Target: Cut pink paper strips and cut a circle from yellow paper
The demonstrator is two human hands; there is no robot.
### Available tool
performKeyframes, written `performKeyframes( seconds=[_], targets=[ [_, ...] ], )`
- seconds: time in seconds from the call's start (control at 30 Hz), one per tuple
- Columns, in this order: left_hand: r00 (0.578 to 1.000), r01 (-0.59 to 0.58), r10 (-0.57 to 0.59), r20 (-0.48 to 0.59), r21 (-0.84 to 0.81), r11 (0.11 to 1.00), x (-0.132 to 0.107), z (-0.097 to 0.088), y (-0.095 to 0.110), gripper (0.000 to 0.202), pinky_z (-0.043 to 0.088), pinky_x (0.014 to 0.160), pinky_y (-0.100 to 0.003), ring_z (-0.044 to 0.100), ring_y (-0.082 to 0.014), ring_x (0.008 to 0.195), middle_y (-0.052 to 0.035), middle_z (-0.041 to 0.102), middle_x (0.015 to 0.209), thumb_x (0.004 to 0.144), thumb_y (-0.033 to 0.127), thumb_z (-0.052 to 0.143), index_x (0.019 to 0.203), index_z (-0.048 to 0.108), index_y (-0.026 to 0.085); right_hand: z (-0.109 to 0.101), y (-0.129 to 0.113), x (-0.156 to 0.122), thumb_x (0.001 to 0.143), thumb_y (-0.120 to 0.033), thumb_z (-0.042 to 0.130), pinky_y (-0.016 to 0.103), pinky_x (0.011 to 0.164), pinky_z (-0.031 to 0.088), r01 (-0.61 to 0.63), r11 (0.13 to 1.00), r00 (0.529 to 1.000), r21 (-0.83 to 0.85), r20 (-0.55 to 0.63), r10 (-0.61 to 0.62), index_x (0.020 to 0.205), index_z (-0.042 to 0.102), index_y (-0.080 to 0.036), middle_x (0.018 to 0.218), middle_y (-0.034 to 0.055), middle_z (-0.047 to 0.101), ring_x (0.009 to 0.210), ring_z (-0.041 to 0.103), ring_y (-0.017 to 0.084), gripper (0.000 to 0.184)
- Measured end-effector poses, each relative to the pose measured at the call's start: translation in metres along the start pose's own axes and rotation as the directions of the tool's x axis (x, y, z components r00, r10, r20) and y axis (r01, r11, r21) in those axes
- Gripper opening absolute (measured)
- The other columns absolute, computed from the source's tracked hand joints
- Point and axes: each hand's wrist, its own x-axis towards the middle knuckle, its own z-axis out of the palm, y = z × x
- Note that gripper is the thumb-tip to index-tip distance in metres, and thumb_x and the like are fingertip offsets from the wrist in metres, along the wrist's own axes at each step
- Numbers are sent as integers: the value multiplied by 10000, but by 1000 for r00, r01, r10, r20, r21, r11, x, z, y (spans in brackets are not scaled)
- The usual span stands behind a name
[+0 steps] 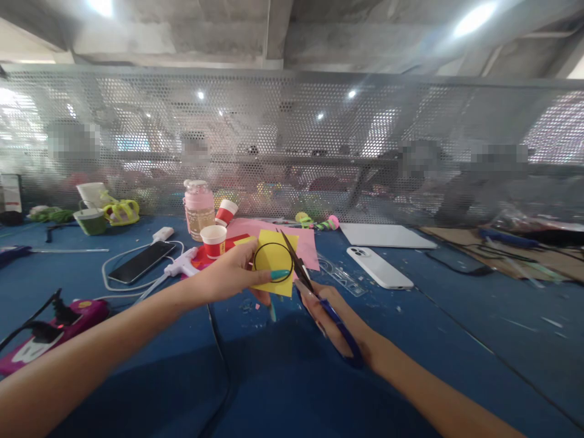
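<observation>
A yellow sheet of paper point(274, 238) with a black circle drawn on it is pinched in my left hand point(237, 267), the thumb lying across the circle. My right hand point(340, 313) grips blue-handled scissors point(340, 331). Their dark blades point(296, 255) point up and away along the right edge of the yellow sheet, close to the circle's right side. Whether the blades have paper between them is hard to tell. Behind the yellow sheet, pink paper point(309, 246) lies on the table.
A red-and-white paper cup point(214, 243), a pink bottle point(199, 210) and a white glue gun point(182, 261) stand or lie left of centre. A black phone point(142, 261) and purple power strip point(82, 322) are farther left. A white phone point(379, 267) and clear stencil point(342, 277) lie right.
</observation>
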Motion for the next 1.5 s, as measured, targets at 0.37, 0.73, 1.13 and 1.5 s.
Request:
performKeyframes(
  seconds=[0.37, 0.73, 1.13, 1.5],
  targets=[
    [1000, -1, 2, 23, -8, 1000, 1, -1, 0, 309, 505, 478, -209, 599, -86, 511, -8, 581, 788, 701, 194, 625, 947, 447, 138, 0, -2, -1, 825, -617, 257, 234, 378, 246, -12, 1000, 1000, -5, -16, 11, 698, 434, -198, 521, -54, 294, 413, 290, 90, 472],
    [1000, 7, -7, 3, 23, 1000, -1, -1, 0, 334, 516, 503, -235, 613, -100, 506, -15, 591, 801, 713, 248, 626, 968, 438, 143, -2, -2, 0, 815, -633, 260, 223, 369, 251, -2, 1000, 1000, 13, -1, 2, 667, 423, -196, 523, -48, 316, 415, 300, 85, 489],
    [996, 19, -21, 85, 16, 1000, 1, -6, -2, 401, 471, 458, -204, 596, -90, 495, -29, 599, 811, 726, 257, 618, 1042, 397, 146, -2, 4, 1, 818, -635, 240, 239, 386, 276, -4, 1000, 1000, -7, 27, 4, 633, 342, -214, 472, -49, 350, 394, 330, 93, 471],
    [991, 54, -61, 119, 67, 996, -1, -3, 1, 362, 456, 455, -195, 586, -80, 454, -13, 599, 761, 759, 249, 581, 1048, 393, 140, -2, 5, 2, 838, -611, 206, 249, 428, 313, 38, 999, 999, -20, 40, -37, 653, 360, -212, 540, -18, 422, 439, 393, 105, 466]
  ],
)
